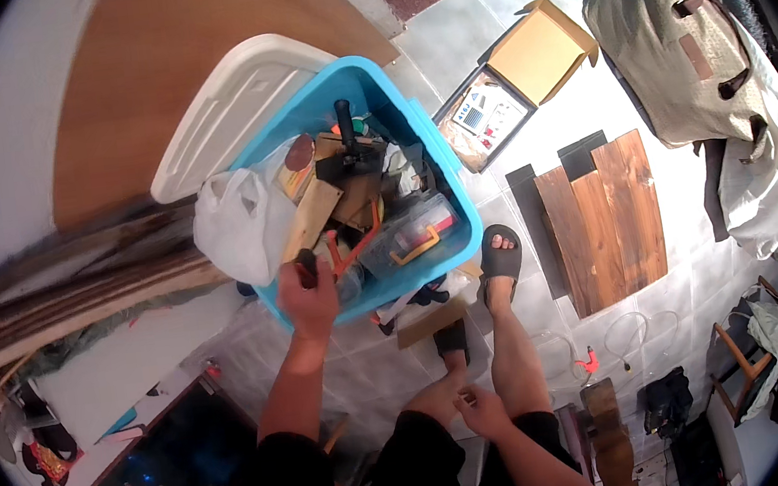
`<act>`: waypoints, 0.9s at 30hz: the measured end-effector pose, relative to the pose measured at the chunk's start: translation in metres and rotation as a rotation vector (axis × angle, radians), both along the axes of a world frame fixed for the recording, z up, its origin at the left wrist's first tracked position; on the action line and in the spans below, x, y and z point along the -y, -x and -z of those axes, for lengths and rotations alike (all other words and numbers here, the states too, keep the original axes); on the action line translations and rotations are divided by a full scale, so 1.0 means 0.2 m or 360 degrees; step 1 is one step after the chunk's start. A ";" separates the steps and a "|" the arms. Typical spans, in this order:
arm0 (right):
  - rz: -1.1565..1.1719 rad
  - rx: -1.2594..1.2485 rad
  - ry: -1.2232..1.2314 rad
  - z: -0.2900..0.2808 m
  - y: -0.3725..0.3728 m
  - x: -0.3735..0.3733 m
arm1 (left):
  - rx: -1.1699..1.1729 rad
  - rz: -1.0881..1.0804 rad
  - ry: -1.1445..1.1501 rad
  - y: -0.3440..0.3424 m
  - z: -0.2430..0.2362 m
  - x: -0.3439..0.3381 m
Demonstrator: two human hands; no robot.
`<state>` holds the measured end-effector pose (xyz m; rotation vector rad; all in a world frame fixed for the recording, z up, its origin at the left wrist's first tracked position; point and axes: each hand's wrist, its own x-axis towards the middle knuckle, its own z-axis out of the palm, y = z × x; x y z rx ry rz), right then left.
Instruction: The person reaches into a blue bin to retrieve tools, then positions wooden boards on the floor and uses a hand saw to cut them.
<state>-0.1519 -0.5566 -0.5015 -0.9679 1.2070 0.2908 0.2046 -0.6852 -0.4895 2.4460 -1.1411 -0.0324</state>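
Observation:
At the front left of a blue plastic bin [450,236], my left hand [309,298] is closed on a dark handle [307,260], beside an orange tool [359,244]. The bin holds a white plastic bag [238,226], a light wooden piece [310,217], a black cylindrical grip [345,123], a clear case [412,234] with a yellow handle and other jumbled items. Its white lid [207,120] leans behind it at the left. My right hand [480,413] is low by my knee, fingers curled; whether they hold anything is too small to tell.
An open cardboard box [534,55] with a device, wooden planks [603,228], a beige bag [663,34] and a chair [748,365] stand to the right. Long boards [79,298] and a dark glossy panel [160,466] lie left. Cables and a red clip [588,362] lie near my right leg.

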 end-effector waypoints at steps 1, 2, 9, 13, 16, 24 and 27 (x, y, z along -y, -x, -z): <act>0.0091 0.0032 0.0119 0.00 0.01 -0.04 | -0.0269 -0.0241 0.0134 -0.01 -0.03 -0.06; 0.0193 0.0037 0.0244 0.01 0.02 -0.07 | -0.0601 -0.0310 0.0470 0.06 -0.14 -0.02; 0.1444 0.0433 -0.0448 -0.55 -0.16 0.26 | -0.2244 -0.0627 0.0316 0.58 -0.66 -0.56; 0.1669 0.0580 -0.0247 -0.78 -0.04 0.34 | -0.2610 -0.0380 0.0035 0.96 -0.78 -0.68; 0.1439 0.0218 0.0180 -0.73 0.05 0.33 | -0.2343 0.0167 -0.0044 1.09 -0.81 -0.67; 0.0849 -0.0255 0.0822 -0.62 0.40 0.72 | -0.1053 0.1122 -0.0504 1.61 -0.67 -0.15; 0.0925 -0.0002 0.0894 -0.52 0.63 0.99 | -0.1381 0.0645 -0.0462 1.82 -0.50 0.16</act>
